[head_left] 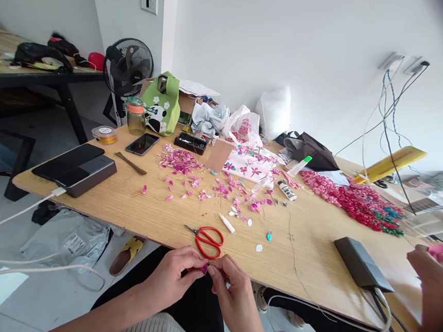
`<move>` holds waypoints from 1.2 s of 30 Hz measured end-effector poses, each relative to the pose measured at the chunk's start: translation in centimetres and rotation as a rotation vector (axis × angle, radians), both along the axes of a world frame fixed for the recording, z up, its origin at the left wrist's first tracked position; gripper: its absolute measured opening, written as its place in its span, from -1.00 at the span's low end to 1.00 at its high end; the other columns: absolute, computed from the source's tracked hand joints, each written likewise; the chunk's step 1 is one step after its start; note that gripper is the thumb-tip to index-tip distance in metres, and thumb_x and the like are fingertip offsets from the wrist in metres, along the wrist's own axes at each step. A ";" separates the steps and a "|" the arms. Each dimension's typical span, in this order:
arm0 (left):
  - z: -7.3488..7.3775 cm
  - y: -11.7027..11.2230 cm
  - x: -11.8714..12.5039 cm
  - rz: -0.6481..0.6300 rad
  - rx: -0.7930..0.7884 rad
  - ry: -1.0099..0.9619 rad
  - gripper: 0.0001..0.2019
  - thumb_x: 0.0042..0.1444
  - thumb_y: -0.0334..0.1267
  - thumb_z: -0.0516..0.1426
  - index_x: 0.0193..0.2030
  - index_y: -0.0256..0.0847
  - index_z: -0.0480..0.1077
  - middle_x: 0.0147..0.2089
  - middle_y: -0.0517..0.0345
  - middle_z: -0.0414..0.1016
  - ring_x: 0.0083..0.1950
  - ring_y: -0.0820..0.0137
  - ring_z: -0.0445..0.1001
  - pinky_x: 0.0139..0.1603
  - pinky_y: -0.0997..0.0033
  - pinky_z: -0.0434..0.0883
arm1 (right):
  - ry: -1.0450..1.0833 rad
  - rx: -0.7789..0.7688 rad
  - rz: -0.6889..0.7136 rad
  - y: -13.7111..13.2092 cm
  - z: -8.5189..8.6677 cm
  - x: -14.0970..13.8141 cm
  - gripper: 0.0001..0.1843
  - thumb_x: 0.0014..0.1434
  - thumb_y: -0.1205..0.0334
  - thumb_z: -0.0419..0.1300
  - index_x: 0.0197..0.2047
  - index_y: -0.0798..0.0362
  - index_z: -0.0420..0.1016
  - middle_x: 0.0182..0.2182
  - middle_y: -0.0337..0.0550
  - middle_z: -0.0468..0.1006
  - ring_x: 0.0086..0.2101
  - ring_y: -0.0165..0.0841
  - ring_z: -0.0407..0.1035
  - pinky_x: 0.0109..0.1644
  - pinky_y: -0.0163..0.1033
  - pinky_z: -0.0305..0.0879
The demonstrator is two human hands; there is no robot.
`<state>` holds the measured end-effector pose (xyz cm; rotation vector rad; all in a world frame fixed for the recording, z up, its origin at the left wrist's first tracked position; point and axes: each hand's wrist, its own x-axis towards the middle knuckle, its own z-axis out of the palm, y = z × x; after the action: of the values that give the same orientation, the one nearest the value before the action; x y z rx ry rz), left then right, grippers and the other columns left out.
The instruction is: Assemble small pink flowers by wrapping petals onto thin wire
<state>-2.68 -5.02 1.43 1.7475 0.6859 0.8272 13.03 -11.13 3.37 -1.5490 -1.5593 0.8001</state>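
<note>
At the table's front edge my left hand (182,270) pinches a small purple-pink petal piece (204,268) between thumb and fingers. My right hand (229,279) meets it there, its thumb and fingertips pressed together at the same piece; its grip is partly hidden. Just beyond my fingers lie red-handled scissors (209,241), their blades pointing left. A white tube (227,223) rests to the right of them. Farther back, loose magenta petals (178,159) are scattered and heaped, with finished-looking pink flowers on a white sheet (247,166).
A power bank with a phone (86,175) sits left, near a bundle of brown stems (130,163). A glue tube (286,190) and red-pink flower bunches (348,201) lie to the right. Another person's hand (434,271) is at far right beside a dark box (362,265) with cables.
</note>
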 end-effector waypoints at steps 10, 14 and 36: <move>0.5 0.0 -0.2 -0.095 -0.498 -0.128 -0.86 0.01 -0.37 0.21 -0.24 -0.27 0.48 -0.34 0.15 0.49 -0.36 0.45 0.42 -0.27 0.42 0.39 | 0.234 -0.155 -0.103 0.4 -1.8 0.6 -0.63 0.22 -0.05 0.09 -0.43 0.09 0.35 -0.59 -0.31 0.29 -0.58 -0.48 0.18 -0.50 -0.39 0.12; 0.7 0.1 -0.3 -0.118 -0.679 -0.246 -0.77 -0.02 -0.31 0.27 -0.20 -0.31 0.46 -0.36 0.14 0.49 -0.35 0.44 0.43 -0.28 0.39 0.40 | 0.298 -0.193 -0.115 0.5 -2.2 0.4 -0.61 0.20 -0.08 0.10 -0.42 0.09 0.34 -0.62 -0.33 0.28 -0.60 -0.49 0.15 -0.52 -0.39 0.10; 0.0 0.5 0.3 0.176 -0.475 -0.189 -0.79 -0.01 -0.24 0.24 -0.24 -0.30 0.45 -0.34 0.11 0.50 -0.34 0.39 0.43 -0.29 0.38 0.41 | -0.008 -0.110 0.055 -1.1 0.0 -1.1 -0.73 0.26 0.17 0.03 -0.45 0.06 0.31 -0.51 -0.24 0.35 -0.49 -0.45 0.23 -0.43 -0.40 0.11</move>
<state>-2.41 -4.48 1.47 1.1806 0.8375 0.8532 11.98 -12.23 3.41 -1.5950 -1.5931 0.9251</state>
